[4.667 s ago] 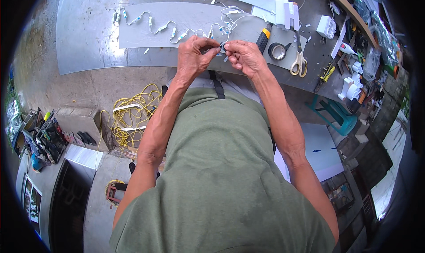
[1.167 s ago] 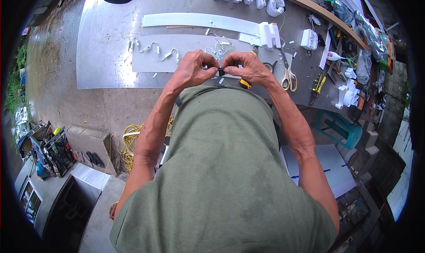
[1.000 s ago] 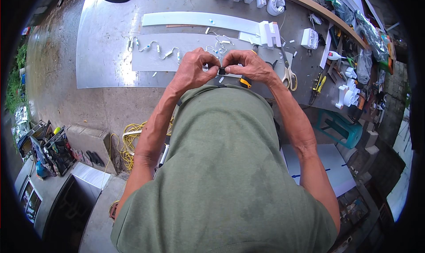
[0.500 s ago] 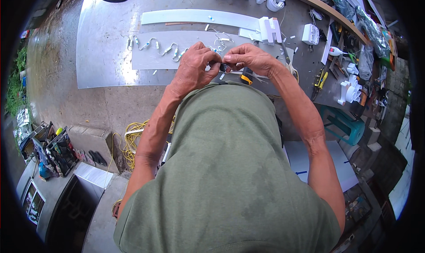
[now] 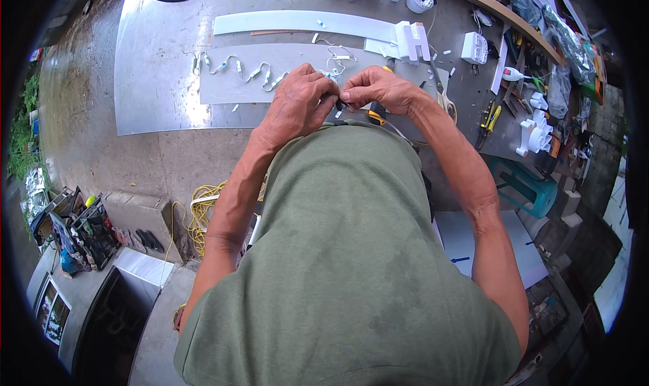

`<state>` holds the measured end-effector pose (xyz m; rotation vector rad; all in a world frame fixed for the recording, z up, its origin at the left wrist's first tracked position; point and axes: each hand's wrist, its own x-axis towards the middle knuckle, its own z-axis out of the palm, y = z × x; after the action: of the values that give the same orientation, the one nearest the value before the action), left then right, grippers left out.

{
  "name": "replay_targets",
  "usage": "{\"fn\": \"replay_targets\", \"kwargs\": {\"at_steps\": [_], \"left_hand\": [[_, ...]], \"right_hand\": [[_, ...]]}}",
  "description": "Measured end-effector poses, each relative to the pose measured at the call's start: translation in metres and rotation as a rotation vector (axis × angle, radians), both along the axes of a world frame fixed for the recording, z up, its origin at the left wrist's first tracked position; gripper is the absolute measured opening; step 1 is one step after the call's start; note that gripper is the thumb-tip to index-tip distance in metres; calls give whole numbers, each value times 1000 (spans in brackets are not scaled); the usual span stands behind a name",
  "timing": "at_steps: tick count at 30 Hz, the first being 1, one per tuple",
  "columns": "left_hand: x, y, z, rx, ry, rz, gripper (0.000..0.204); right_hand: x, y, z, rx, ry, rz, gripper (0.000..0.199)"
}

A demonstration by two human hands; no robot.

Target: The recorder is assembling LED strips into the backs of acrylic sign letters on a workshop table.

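Observation:
My left hand (image 5: 301, 99) and my right hand (image 5: 380, 90) meet over the table's near edge, fingers bent and pinched. Between their fingertips is a small dark piece (image 5: 342, 105), mostly covered, so its kind cannot be made out. A string of small white-and-blue LED modules (image 5: 238, 64) on thin wire runs wavily from the left toward my left hand, over a flat pale sheet (image 5: 226, 88). Close below my right hand lies a yellow-and-black tool (image 5: 376, 117), partly hidden.
Beyond my hands stand a white block letter (image 5: 410, 41) and a long white strip (image 5: 297, 23). To the right are scissors (image 5: 446, 105), yellow-handled pliers (image 5: 494, 117), a white bottle (image 5: 512, 75) and white molded parts (image 5: 536, 136). A teal stool (image 5: 537, 191) stands below the table's right side.
My fingertips have drawn closer together, and less of the dark piece shows between them. The whole view has shifted slightly; the things on the table look otherwise unmoved.

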<state>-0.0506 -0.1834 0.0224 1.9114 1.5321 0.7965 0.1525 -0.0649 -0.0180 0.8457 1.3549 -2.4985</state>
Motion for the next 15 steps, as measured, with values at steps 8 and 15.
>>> {"fn": "replay_targets", "kwargs": {"at_steps": [8,15], "left_hand": [[-9,6,-6,-547,-264,30,19],[-9,1,-10,-555,-385,145,23]], "right_hand": [[-6,-20,19,709,-45,170,30],[10,-17,16,389,36,-26,32]]}}
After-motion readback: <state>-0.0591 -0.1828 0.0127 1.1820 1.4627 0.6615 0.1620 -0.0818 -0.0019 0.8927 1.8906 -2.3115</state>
